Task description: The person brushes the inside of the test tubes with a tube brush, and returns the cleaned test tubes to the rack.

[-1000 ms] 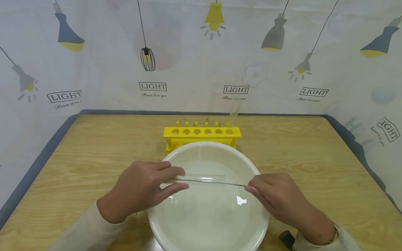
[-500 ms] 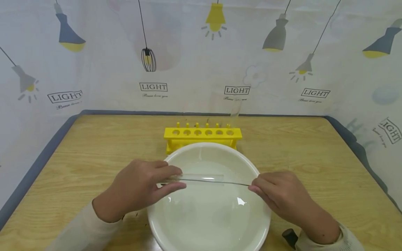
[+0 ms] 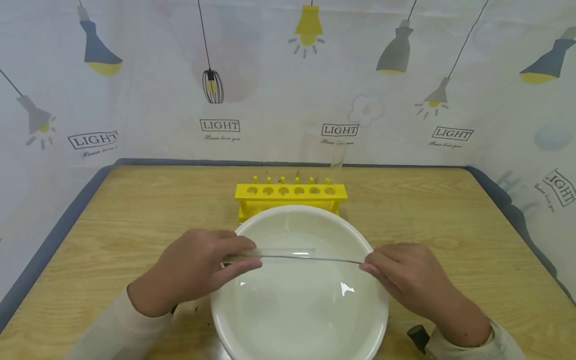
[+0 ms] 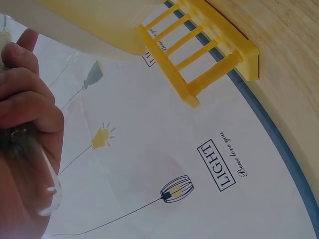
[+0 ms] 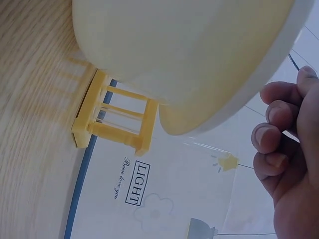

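My left hand grips a clear glass test tube that lies sideways over the white basin. In the left wrist view the tube's rounded end sticks out below the curled fingers. Pinched between thumb and fingers of my right hand is the thin twisted-wire handle of a test tube brush. The wire runs left along the tube toward my left hand. The brush's bristle end is mostly hidden behind the left fingers. In the right wrist view the fingers are curled, with a bit of wire at the fingertips.
Behind the basin stands a yellow test tube rack, with another clear test tube upright at its right end. A dark cylindrical piece lies by the right sleeve. A printed curtain borders the wooden table.
My left hand has shifted left with the test tube, and my right hand has moved a little right and up. A longer stretch of wire shows between the hands.
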Tool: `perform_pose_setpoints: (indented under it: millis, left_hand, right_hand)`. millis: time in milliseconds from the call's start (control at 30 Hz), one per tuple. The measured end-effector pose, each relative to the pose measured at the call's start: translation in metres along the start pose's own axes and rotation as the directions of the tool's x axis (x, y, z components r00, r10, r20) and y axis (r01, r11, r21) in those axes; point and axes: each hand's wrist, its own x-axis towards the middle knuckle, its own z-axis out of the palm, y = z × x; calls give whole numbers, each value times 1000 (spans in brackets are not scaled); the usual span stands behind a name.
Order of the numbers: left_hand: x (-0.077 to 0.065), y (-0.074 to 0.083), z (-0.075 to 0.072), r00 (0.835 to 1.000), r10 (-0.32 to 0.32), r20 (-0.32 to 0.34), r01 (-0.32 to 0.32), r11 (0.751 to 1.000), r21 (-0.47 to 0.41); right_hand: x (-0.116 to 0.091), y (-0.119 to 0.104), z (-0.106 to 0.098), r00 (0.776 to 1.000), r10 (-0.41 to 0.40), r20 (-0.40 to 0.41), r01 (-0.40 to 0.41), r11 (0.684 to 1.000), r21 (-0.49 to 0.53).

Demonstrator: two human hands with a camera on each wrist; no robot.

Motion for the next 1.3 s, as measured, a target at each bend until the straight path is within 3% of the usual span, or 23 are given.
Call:
perform_pose_setpoints:
  millis: [433,600,700,800,1033,1133,1167,1300]
  left_hand:
    - [-4,-5,-4,991,-99,85,97,995,25]
    - [-4,-6,-6,979,-134,157,138,990,-13]
    - [-3,-6,-9,955,-178,238,197,978,-61]
    - [-3,-7,-11,919,-225,323,271,957,-105]
    - [-5,-11,-15,813,-323,485,448,878,-166]
    - [-5,-13,-16,777,-347,525,495,852,-169]
    - [-5,-13,-16,773,-351,529,499,851,-165]
    - [-4,-13,-16,789,-349,505,469,873,-130]
  right_hand:
    - [-4,6,4,1000,-7,-12,7,1000,-21]
    - [-6,8,5,1000,-16,-5,16,997,-70]
    - [-6,10,4,999,-33,-4,33,995,-96]
    - [-5,11,3,999,-42,-2,41,994,-102]
    - [-7,16,7,999,-40,-11,39,994,-101]
    - [-10,20,8,1000,-25,-6,25,998,-64]
    - [-10,21,8,1000,-14,2,14,999,-46]
    - [-12,25,5,993,66,102,-78,990,116]
